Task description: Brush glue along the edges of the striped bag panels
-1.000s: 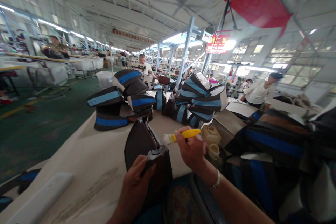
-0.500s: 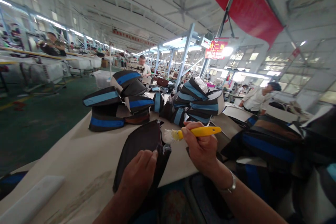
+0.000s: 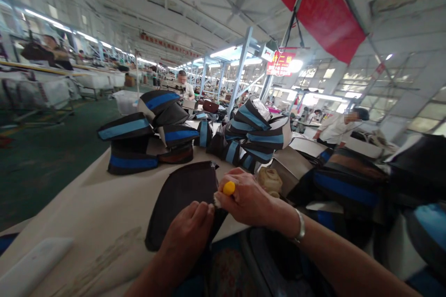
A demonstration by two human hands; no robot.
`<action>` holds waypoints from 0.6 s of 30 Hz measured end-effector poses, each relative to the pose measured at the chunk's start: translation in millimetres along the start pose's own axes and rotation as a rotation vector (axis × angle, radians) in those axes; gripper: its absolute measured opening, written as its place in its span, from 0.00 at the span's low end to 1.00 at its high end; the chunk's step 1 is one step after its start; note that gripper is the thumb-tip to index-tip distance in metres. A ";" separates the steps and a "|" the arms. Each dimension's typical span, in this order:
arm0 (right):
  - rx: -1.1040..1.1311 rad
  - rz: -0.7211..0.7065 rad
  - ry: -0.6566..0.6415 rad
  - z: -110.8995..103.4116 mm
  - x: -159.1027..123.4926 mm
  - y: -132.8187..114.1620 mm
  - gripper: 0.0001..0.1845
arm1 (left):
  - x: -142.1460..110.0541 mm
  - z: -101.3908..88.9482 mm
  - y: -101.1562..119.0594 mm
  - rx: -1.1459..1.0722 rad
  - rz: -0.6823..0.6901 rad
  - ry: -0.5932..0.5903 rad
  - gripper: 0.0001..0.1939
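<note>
A dark, curved bag piece [image 3: 184, 188] lies on the pale table [image 3: 114, 199] in front of me. My left hand [image 3: 190, 227] grips its near right edge, fingers curled and thumb side toward the seam. In my right hand [image 3: 245, 197] is a brush with a yellow handle [image 3: 229, 188], seen nearly end-on. Its whitish bristles [image 3: 217, 201] meet the right edge of the piece, close to my left fingertips. Most of the brush is hidden behind my right fingers.
Black bags with blue stripes [image 3: 132, 162] are piled at the back left, more [image 3: 268, 137] at the back centre and right. A yellowish container [image 3: 270, 180] stands beyond my right hand. A white slab [image 3: 36, 264] lies front left. A co-worker [image 3: 339, 125] bends at the right.
My right hand has moved left and down, turning the brush so its handle points toward me and its bristles reach the edge. The yellowish container has come into view. My left hand keeps its grip.
</note>
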State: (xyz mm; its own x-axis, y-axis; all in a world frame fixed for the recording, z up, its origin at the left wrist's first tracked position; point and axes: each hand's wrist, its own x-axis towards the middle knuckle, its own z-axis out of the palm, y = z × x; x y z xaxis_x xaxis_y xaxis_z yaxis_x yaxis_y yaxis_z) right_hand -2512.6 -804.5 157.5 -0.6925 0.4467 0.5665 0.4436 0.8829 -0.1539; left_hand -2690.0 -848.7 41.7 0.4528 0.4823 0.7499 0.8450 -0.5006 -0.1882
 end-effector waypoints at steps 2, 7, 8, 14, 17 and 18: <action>-0.022 0.011 -0.005 -1.7 -0.2 -1.5 0.11 | 0.1 0.7 1.3 -0.002 0.004 0.000 0.09; -0.026 0.012 0.018 -4.5 -1.9 -4.3 0.09 | 1.3 -0.8 3.2 -0.016 -0.018 -0.070 0.07; -0.062 -0.008 -0.044 -4.8 -2.7 -4.3 0.09 | 1.3 -1.0 3.0 -0.017 -0.008 -0.069 0.08; -0.040 -0.019 0.022 -10.4 -4.5 -6.6 0.11 | 2.2 1.5 0.2 -0.006 0.034 -0.074 0.10; -0.101 -0.106 -0.123 -5.6 -2.8 -1.8 0.10 | 3.7 2.8 -1.2 -0.011 0.039 -0.083 0.07; -0.156 -0.120 -0.157 -3.9 -2.6 2.1 0.10 | 4.3 2.5 -2.0 -0.001 0.047 -0.067 0.07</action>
State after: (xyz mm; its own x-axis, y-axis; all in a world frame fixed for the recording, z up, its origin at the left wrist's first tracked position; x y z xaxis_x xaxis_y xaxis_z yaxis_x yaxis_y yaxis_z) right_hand -2507.6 -804.4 158.9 -0.8201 0.3679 0.4383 0.4270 0.9033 0.0406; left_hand -2689.0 -843.8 43.6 0.5099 0.5056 0.6959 0.8222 -0.5242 -0.2216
